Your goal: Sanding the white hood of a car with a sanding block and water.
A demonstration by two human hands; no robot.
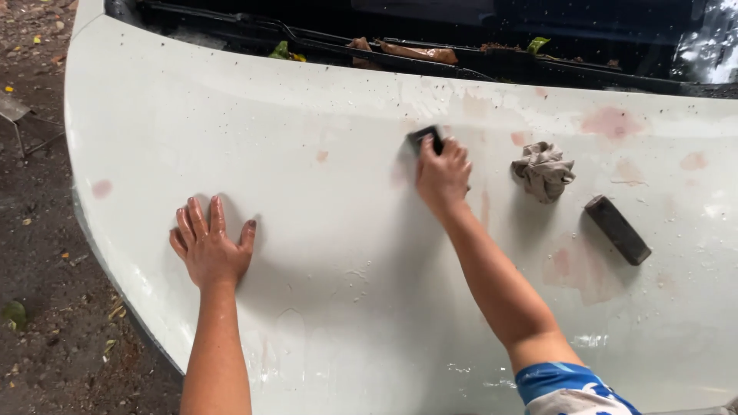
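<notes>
Your right hand (443,173) clamped on dark sanding block (425,139), mid white hood (330,230). Left hand (209,247) flat, fingers spread, nine o'clock. Pink patches remain three o'clock, beside rag (543,170) and spare block (617,229).

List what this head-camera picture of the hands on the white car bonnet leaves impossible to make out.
- Small dark sanding block: mostly hidden under the right hand; its shape and the grip are unclear.
- White car bonnet: cut off by the bottom and right edges.
- Dark windscreen: interior lost in reflections.
- Crumpled grey cloth: underside hidden.
</notes>
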